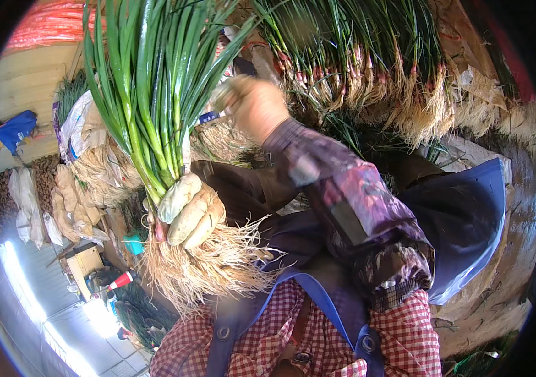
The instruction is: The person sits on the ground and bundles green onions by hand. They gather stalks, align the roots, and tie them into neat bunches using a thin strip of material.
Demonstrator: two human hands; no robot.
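My left hand (197, 217) is wrapped around the lower stems of a large bunch of green onions (155, 99). Pale coverings sheathe its fingers. Long, wet-looking leaves rise from the grip, and a reddish bulb shows beside the fingers. Below hangs a thick tangle of pale roots (206, 264), hiding the left wrist and forearm. Just right of the leaves is my right hand (256, 106), raised and blurred by motion, in a patterned purple sleeve (343, 188). Something pale shows at its fingertips; whether that is a finger covering or a held thing is unclear.
Green onions with reddish bulbs (357, 66) lie in a row ahead, roots towards me. More rooty bundles (103, 174) are at the left beside plastic sacks (77, 127). A dark blue apron (452, 221) covers my lap. Wet brown ground (520, 188) shows at the right.
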